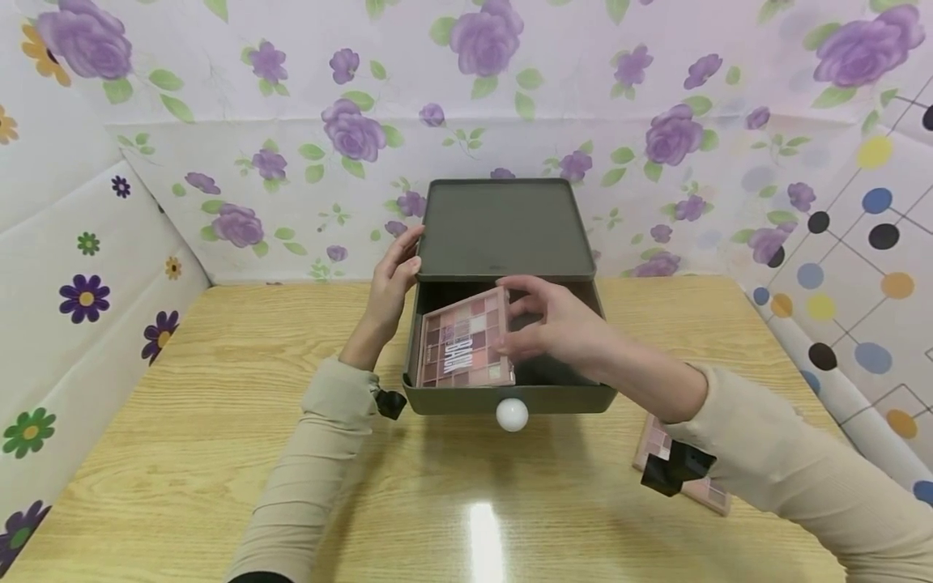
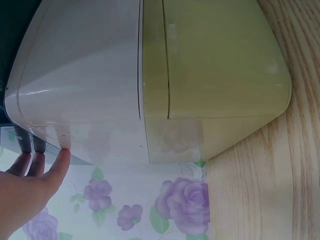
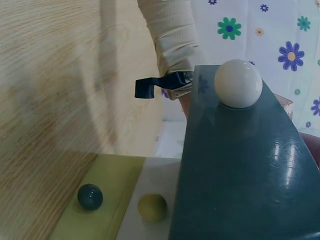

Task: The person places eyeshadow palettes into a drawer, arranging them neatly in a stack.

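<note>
A drawer chest has a dark green top point(image 1: 506, 227), with its top drawer point(image 1: 445, 402) pulled out. An eyeshadow palette point(image 1: 459, 344), pink with many pan squares, lies tilted inside the drawer's left side. My right hand point(image 1: 557, 320) pinches the palette's right edge between thumb and fingers; in the right wrist view the drawer front point(image 3: 240, 160) hides that hand. My left hand point(image 1: 389, 287) rests against the chest's upper left side, its fingers extended. In the left wrist view, the fingertips point(image 2: 62, 157) touch the chest's side.
Under my right forearm, another pink palette point(image 1: 707, 492) lies on the wooden table point(image 1: 240, 421). Below the green drawer are a white tier point(image 2: 85, 90) and a yellow tier point(image 2: 225, 65). A white knob point(image 1: 513, 414) sticks out in front. Flowered cloth point(image 1: 350, 129) hangs behind the chest.
</note>
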`<state>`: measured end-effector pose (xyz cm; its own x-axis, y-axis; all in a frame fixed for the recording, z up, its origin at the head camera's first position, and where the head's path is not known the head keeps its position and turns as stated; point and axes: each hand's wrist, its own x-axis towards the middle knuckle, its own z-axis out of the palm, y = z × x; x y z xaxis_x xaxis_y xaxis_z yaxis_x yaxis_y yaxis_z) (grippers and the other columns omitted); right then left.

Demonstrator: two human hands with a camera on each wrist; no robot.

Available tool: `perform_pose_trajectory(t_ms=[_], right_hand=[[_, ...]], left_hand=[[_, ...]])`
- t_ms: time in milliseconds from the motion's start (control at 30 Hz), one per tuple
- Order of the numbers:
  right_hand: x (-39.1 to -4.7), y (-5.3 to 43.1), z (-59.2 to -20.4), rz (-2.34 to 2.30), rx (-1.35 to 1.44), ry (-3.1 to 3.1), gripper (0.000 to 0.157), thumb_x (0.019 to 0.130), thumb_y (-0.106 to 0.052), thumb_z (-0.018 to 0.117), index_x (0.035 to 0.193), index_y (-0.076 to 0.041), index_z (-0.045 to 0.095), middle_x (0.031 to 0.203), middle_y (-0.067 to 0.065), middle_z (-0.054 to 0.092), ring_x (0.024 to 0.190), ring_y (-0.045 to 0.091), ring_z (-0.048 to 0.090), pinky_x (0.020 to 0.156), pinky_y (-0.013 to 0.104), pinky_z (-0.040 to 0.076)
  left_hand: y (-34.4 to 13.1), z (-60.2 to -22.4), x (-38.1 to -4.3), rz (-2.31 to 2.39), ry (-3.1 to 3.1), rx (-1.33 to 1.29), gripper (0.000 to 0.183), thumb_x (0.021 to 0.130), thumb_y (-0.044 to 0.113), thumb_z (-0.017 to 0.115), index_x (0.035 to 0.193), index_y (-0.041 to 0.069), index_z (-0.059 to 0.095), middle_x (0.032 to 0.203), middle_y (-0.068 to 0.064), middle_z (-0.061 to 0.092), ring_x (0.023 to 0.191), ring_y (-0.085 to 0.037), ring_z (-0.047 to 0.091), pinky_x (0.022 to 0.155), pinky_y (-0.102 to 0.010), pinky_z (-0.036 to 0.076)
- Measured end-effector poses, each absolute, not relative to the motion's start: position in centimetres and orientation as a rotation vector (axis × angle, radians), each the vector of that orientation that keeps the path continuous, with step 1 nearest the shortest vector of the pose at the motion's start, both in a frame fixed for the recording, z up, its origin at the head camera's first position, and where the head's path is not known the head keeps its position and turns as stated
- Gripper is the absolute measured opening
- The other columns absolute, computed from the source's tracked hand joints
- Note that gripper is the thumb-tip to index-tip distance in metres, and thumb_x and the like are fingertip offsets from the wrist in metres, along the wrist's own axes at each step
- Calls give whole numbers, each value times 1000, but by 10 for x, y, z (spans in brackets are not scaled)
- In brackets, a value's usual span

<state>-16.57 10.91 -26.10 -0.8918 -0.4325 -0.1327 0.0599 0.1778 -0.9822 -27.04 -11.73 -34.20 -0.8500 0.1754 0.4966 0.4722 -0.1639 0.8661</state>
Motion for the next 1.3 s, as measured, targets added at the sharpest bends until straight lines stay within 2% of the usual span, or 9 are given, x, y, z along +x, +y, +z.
perform_pose_trajectory(t_ms=[333, 567, 800, 1067, 1167, 1300], right_hand=[[-167, 113, -265, -1674, -327, 2065, 77, 79, 11, 60, 144, -2, 21, 109, 22, 46, 71, 23, 64, 72, 38, 51], [-169, 119, -265, -1480, -413, 2137, 79, 81, 5, 61, 145, -1, 15, 95, 17, 47, 63, 20, 61, 65, 37, 52], [-171, 119, -266, -1261, -511, 2255, 84, 80, -2, 64, 143, 7, 8, 89, 13, 57, 61, 17, 60, 65, 31, 49], [-176, 120, -269, -1084, -526, 2287, 79, 84, -9, 63, 142, 8, 12, 69, 5, 62, 54, 12, 52, 62, 25, 44], [-177, 122, -268, -1092, -530, 2265, 74, 85, -9, 60, 142, 6, 15, 72, 5, 66, 56, 13, 55, 59, 26, 45], [-176, 130, -265, -1133, -571, 2257, 69, 87, -6, 58, 142, 5, 19, 84, 9, 66, 65, 16, 59, 62, 29, 48]], left_hand=[[-116, -342, -270, -2125, -1886, -726, 57, 86, 18, 42, 138, -2, 35, 140, -18, 36, 123, -22, 38, 95, -39, 35], [-117, -343, -270, -2136, -1871, -710, 57, 85, 19, 43, 137, -3, 35, 139, -17, 36, 122, -21, 39, 92, -36, 37], [-116, -342, -271, -2142, -1875, -718, 55, 86, 16, 42, 137, -3, 35, 140, -17, 36, 122, -21, 39, 90, -33, 37], [-116, -341, -271, -2140, -1878, -706, 57, 85, 17, 43, 137, -3, 35, 140, -17, 36, 122, -21, 39, 89, -31, 38], [-116, -341, -271, -2150, -1872, -701, 57, 84, 18, 44, 137, -3, 35, 140, -17, 36, 122, -20, 39, 89, -31, 38], [-115, -340, -270, -2156, -1874, -699, 57, 85, 18, 43, 137, -3, 35, 140, -17, 35, 123, -20, 38, 90, -32, 37]])
